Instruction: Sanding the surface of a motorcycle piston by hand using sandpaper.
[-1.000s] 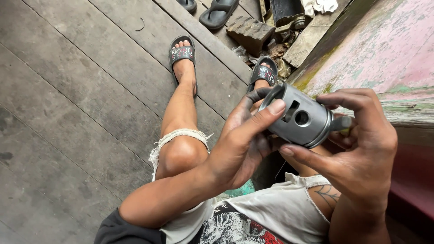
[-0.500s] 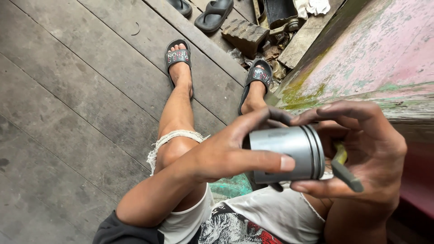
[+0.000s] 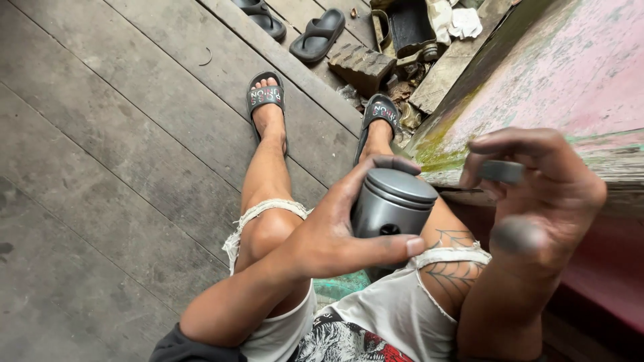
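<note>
Piston (image 3: pixel 392 201) in left hand (image 3: pixel 329 234): grey metal, smooth satin sheen, crown slightly brighter; short pin (image 3: pixel 502 171) in right hand (image 3: pixel 537 194): dull grey, probably metal, blurred; floor planks (image 3: pixel 121 147): weathered grey wood, matt, grain rough; bench top (image 3: pixel 570 74): wood, flaking pink paint with green patches, chalky; shorts (image 3: pixel 396 308): pale frayed cloth; slides (image 3: pixel 266 97): black, rubbery, matt.

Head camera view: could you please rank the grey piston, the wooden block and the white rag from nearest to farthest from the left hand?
1. grey piston, gripped in the left hand.
2. wooden block, on the floor beyond the feet.
3. white rag, top edge.
</note>
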